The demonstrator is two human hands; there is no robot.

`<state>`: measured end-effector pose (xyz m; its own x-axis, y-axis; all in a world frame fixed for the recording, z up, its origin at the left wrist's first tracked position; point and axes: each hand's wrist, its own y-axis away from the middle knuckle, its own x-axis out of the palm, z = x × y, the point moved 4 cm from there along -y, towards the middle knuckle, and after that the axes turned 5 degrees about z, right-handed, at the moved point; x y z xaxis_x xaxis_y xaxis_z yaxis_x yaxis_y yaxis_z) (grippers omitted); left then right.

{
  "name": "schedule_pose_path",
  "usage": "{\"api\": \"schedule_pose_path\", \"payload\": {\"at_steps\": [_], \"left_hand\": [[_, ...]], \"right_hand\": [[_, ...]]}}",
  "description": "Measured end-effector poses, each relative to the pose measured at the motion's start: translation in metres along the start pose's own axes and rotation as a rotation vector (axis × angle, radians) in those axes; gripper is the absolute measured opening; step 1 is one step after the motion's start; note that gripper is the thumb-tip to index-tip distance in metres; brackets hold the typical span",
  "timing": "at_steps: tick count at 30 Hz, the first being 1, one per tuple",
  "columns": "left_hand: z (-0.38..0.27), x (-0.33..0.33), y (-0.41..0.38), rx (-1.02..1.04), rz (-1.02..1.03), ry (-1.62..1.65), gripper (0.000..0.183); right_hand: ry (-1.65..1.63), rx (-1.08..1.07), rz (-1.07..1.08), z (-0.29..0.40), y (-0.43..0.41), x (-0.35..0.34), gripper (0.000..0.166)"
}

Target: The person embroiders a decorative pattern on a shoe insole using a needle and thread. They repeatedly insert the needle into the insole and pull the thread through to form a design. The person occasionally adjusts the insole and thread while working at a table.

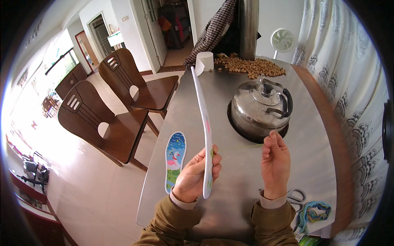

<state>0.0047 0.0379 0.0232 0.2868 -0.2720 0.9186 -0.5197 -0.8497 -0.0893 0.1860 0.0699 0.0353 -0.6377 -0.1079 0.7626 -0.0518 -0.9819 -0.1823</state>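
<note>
My left hand grips a white-edged embroidered insole, held upright and seen nearly edge-on. To the right, the fingertips of my right hand are pinched together on a thin green thread. The thread runs faintly leftward toward the insole; whether a needle is in the fingers is too small to tell. A second insole, with a white swan on a blue and green ground, lies flat on the metal tabletop just left of my left hand.
A metal kettle sits in the table's round opening beyond my right hand. Grey-handled scissors and a skein of coloured threads lie near my right sleeve. Peanuts and a paper roll are at the far end. Wooden chairs stand left.
</note>
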Motion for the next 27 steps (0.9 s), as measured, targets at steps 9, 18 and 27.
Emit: {"api": "schedule_pose_path", "payload": {"at_steps": [9, 18, 27], "left_hand": [[0.017, 0.001, -0.001, -0.134, 0.005, 0.091, 0.029], [0.02, 0.001, -0.001, -0.131, -0.01, 0.078, 0.032], [0.021, 0.003, 0.0, -0.109, -0.001, 0.079, 0.031]], "right_hand": [[0.634, -0.14, 0.228, 0.003, 0.033, 0.055, 0.018], [1.366, -0.815, 0.361, 0.011, 0.047, 0.07, 0.04], [1.415, -0.879, 0.358, 0.01, 0.048, 0.072, 0.038]]}}
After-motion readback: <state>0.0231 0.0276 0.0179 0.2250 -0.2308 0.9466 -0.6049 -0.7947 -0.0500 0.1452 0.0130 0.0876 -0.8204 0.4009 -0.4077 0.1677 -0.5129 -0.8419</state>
